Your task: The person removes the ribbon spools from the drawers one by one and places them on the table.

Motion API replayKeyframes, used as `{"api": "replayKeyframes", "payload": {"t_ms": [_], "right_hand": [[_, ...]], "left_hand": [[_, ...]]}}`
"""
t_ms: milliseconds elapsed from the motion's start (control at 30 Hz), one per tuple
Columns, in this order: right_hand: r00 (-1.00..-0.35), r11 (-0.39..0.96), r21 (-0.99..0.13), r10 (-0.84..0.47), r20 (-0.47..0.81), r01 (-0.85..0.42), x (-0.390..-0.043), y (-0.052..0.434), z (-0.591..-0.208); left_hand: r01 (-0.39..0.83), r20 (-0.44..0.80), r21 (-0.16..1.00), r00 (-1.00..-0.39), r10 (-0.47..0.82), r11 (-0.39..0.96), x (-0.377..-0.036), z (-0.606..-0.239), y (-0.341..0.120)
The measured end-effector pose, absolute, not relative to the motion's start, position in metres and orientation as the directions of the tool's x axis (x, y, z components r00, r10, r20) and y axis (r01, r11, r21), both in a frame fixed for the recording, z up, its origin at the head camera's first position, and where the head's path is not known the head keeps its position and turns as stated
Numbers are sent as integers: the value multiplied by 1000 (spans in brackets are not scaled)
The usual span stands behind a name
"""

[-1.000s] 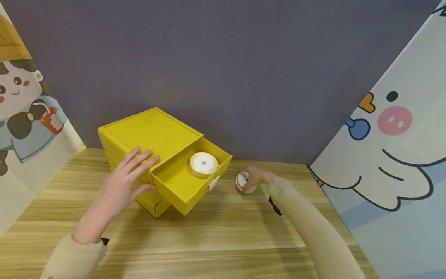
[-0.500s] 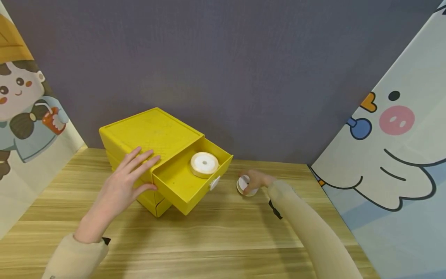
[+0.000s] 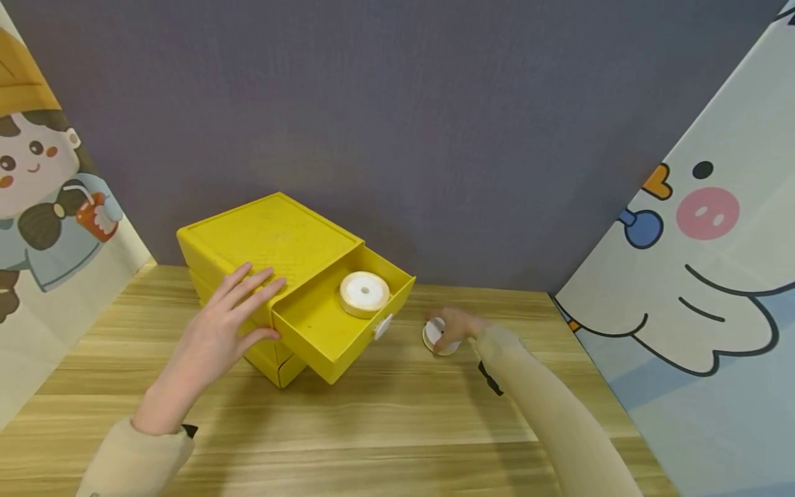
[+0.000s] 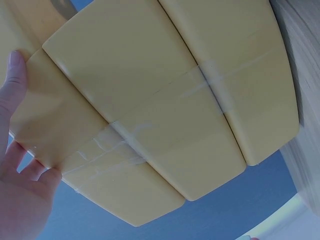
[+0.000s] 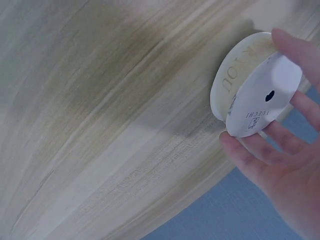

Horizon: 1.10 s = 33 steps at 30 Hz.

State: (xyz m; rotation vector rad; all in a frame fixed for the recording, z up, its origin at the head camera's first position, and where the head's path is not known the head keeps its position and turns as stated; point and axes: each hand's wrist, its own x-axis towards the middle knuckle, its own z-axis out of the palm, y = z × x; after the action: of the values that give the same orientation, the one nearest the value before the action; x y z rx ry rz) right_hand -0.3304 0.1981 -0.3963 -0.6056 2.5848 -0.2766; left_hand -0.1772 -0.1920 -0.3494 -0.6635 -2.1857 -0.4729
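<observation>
A yellow drawer box (image 3: 267,238) stands on the wooden table (image 3: 385,414), its top drawer (image 3: 338,324) pulled out toward the right. A cream ribbon spool (image 3: 364,293) lies flat in the drawer. My left hand (image 3: 226,321) rests with straight fingers on the box's front corner; the box's side (image 4: 165,110) fills the left wrist view, with the left hand (image 4: 20,165) at its edge. My right hand (image 3: 456,326) grips a second white ribbon spool (image 3: 435,336) on the table just right of the drawer; the right wrist view shows the spool (image 5: 257,87) tilted on edge between thumb and fingers (image 5: 295,145).
A grey wall stands behind the box. Cartoon panels slant in on the left (image 3: 50,207) and right (image 3: 702,276) sides of the table. The drawer has a white knob (image 3: 381,326) on its front.
My right hand with the white spool has shifted slightly down and toward me on the table. The left hand and the drawer have stayed in place.
</observation>
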Motion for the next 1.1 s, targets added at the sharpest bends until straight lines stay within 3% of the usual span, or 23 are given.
{"api": "replayKeyframes", "payload": {"t_ms": [1100], "right_hand": [[-786, 871, -325, -478, -392, -367, -328, 201, -399]], "left_hand": [[599, 785, 111, -543, 300, 793, -177, -350, -191]]}}
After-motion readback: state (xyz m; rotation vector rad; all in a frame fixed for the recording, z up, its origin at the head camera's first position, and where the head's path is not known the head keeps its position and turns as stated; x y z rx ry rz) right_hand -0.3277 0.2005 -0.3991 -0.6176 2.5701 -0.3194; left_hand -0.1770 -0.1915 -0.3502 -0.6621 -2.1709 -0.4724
